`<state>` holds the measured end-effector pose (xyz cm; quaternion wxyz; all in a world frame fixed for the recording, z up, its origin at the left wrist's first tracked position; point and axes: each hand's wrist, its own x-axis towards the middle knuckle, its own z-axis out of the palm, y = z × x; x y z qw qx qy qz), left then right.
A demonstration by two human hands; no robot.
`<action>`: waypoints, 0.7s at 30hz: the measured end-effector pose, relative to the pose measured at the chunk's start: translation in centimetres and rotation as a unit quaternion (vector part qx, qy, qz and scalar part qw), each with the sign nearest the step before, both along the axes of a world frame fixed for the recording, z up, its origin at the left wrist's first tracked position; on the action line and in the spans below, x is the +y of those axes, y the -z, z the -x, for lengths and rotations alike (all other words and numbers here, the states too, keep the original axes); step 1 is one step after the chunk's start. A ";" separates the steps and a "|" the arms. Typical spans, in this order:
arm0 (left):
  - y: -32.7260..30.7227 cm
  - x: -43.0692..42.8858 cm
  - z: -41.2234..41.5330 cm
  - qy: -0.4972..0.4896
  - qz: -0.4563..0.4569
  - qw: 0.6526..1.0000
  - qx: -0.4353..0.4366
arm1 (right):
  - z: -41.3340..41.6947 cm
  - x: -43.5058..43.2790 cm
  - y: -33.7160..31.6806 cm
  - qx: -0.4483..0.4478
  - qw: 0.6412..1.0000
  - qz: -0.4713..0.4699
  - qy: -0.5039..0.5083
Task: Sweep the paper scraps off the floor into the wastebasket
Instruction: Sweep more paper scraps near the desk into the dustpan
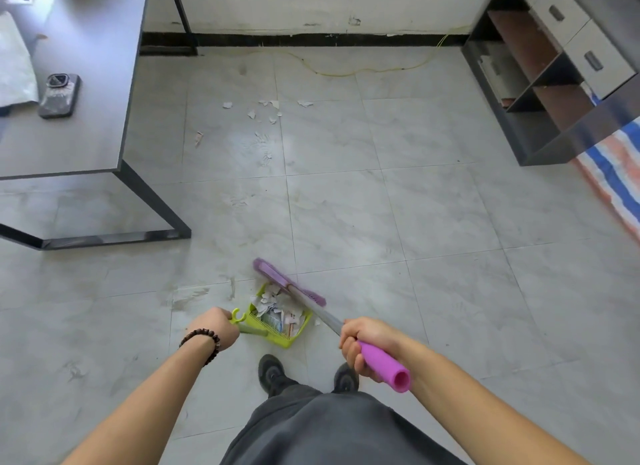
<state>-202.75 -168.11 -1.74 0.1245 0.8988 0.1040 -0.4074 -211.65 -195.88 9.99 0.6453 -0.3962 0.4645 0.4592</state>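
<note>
The left hand (216, 328) grips the dustpan (282, 342) handle, the right hand (360, 343) the broom (322, 312) at its purple end. Scraps (251, 114) at twelve o'clock look feather-light, so gentle strokes should suit

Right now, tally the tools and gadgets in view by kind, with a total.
broom: 1, gripped by the right hand
dustpan: 1, held by the left hand
phone: 1, on the table
Total: 3

Glossy marbled tile floor (346, 205); green plastic dustpan (277, 326) holding torn paper scraps (273, 309); broom (289, 284) with a metal shaft and purple plastic grip.
</note>
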 end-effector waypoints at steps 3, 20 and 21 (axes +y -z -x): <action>-0.2 0.1 -1.1 -0.015 0.022 1.000 -0.009 | -1.9 -0.4 -1.6 -0.008 1.000 0.002 0.001; -1.6 1.0 -14.9 -0.107 0.078 0.986 -0.105 | -15.2 -0.3 -2.9 -0.171 0.983 0.049 0.043; -1.4 0.5 -16.5 -0.112 0.077 0.985 -0.108 | -16.7 -0.7 -2.5 -0.177 0.982 0.051 0.041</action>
